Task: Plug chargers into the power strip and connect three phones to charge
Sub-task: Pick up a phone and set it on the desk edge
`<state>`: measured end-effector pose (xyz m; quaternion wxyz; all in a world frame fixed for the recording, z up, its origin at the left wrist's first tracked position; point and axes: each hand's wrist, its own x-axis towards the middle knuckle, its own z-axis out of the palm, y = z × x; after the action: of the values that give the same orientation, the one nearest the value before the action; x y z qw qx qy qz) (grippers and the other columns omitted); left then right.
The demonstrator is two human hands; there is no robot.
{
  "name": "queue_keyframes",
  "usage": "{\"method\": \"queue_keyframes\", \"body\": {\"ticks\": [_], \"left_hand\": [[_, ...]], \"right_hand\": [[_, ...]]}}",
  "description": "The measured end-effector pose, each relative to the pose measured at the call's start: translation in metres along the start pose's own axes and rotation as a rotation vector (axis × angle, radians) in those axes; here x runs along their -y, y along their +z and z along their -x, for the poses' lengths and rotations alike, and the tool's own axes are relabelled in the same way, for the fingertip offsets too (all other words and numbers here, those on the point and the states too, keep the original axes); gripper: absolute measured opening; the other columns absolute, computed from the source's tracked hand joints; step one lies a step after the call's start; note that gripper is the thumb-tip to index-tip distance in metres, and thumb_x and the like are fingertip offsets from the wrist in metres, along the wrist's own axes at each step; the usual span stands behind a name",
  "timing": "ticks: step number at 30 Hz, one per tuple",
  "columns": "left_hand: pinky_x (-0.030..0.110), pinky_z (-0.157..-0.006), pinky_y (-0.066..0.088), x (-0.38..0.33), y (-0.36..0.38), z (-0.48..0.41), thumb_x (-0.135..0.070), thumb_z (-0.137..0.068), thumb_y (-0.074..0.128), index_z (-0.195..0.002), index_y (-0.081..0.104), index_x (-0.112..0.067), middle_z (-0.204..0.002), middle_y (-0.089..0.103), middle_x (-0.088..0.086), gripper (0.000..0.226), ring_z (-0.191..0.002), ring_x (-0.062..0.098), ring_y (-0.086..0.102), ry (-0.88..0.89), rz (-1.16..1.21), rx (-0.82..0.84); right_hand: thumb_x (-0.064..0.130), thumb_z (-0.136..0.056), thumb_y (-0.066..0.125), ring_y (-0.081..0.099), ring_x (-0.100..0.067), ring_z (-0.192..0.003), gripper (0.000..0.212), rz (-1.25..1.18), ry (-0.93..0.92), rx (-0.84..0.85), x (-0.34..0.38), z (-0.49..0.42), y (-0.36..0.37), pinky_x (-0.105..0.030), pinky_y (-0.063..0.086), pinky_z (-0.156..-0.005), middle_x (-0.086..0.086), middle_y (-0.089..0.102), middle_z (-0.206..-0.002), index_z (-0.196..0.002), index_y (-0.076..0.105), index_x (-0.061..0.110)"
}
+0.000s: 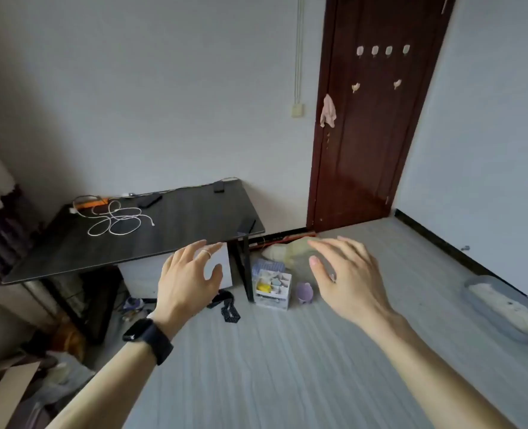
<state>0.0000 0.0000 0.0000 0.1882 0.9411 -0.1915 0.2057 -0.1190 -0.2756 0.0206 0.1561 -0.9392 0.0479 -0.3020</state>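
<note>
Far beyond the fingertips, at the left back of the dark rectangular wooden table (176, 230), lies the orange-and-white power strip (91, 206), loose coiled white charging cables (117, 220) sprawling just beside it. Three dark slab phones (150, 200) sit apart along the tabletop, none visibly connected. The left hand (188, 283), black smartwatch (146, 337) at the wrist, hangs with fingers spread, gripping nothing. The right hand (348, 278) matches it, splayed and bare. Judging by this, nearly everything remains: plugging in, then three connections.
</note>
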Motion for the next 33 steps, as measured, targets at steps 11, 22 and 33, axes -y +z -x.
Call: {"method": "queue_keyframes", "body": {"ticks": [11,22,33], "left_hand": [[0.042,-0.104,0.04,0.121,0.075,-0.023,-0.036,-0.09,0.059,-0.138,0.055,-0.035,-0.136,0.058,-0.001,0.049,-0.122,0.028,0.054,-0.147,-0.029,0.228],[0.038,-0.109,0.037,0.17,0.166,-0.096,-0.037,-0.091,0.056,-0.143,0.048,-0.035,-0.142,0.054,-0.006,0.053,-0.13,0.022,0.047,-0.281,-0.051,0.391],[0.036,-0.11,0.034,0.206,0.231,-0.202,-0.04,-0.093,0.052,-0.148,0.042,-0.034,-0.144,0.051,-0.005,0.056,-0.132,0.021,0.045,-0.436,-0.151,0.508]], "right_hand": [[0.036,-0.094,0.058,0.061,-0.024,-0.111,0.034,-0.066,0.128,0.302,0.016,-0.003,0.169,-0.036,0.048,-0.093,0.007,0.07,-0.121,-0.125,0.068,0.027],[0.04,-0.097,0.052,0.054,-0.022,-0.121,0.036,-0.105,0.136,0.566,-0.021,-0.089,0.291,-0.037,0.044,-0.101,0.012,0.065,-0.13,-0.132,0.061,0.033],[0.037,-0.1,0.051,0.05,-0.019,-0.13,0.036,-0.249,0.159,0.768,-0.085,-0.214,0.391,-0.037,0.039,-0.108,0.009,0.06,-0.139,-0.134,0.06,0.028]]}}
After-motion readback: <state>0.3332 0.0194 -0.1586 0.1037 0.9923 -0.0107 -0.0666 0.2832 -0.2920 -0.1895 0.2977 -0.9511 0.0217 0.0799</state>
